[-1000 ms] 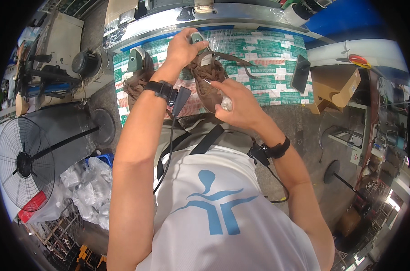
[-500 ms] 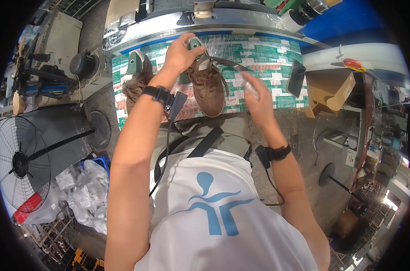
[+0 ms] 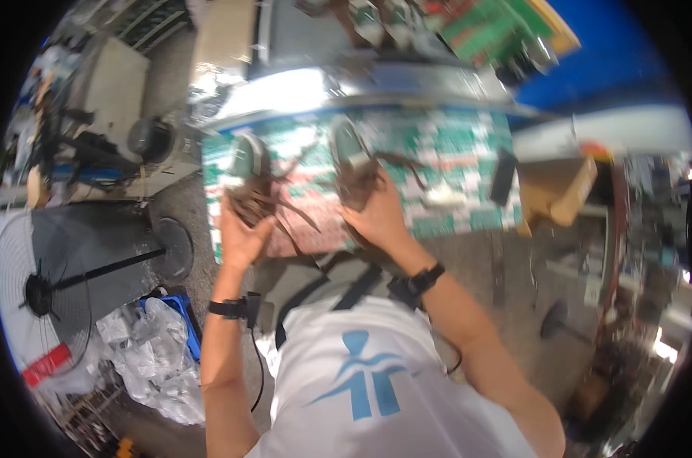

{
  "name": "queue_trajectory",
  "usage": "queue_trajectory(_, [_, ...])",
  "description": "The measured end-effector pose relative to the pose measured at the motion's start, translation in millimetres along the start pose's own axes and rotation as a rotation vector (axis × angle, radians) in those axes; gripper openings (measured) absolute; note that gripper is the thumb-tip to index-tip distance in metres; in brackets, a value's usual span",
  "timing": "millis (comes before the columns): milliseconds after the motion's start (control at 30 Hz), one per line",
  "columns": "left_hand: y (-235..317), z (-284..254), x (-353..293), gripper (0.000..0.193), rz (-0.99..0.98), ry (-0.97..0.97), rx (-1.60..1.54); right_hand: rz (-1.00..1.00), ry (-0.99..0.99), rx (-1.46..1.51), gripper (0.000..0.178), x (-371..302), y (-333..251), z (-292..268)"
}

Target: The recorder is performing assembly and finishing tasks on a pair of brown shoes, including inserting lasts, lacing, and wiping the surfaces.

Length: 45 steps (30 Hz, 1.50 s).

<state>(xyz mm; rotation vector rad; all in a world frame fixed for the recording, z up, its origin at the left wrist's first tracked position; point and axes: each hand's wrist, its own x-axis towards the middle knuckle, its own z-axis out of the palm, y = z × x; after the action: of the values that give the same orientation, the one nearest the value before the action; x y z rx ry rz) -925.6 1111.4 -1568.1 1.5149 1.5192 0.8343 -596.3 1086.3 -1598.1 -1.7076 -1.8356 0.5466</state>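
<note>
Two brown lace-up shoes with green and white heel parts rest on a table top covered in green, white and red printed tape. My left hand is wrapped round the toe of the left shoe, thumb and fingers on either side. The toe of the right shoe is in the grip of my right hand. Loose laces trail from both shoes, which point toward me. A small white object, blurred, lies right of the right shoe. Motion smears the picture.
A dark phone lies at the table's right end, beside an open cardboard box. Beyond the metal rail stand more shoes. To the left are a floor fan and clear plastic bags by a blue crate.
My left hand has left the right shoe's heel and now grips the left shoe. My right hand has released a small whitish object and taken the right shoe's toe. The view has shifted.
</note>
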Motion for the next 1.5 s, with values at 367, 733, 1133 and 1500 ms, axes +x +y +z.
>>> queue_trajectory(367, [29,-13,11,0.060,-0.340,0.027,-0.687,0.290,-0.321,0.721,0.050,64,-78,-39])
queue_trajectory(733, [101,-64,241,0.075,-0.077,0.361,-0.652,-0.204,-0.302,0.642,0.052,431,-137,25])
queue_trajectory(1133, [87,-9,280,0.070,0.146,0.018,-0.304,0.197,-0.021,-0.556,0.085,484,14,-66])
queue_trajectory(1500, [94,24,155,0.042,0.235,0.084,-0.055,0.210,-0.197,-0.319,0.073,508,47,-119])
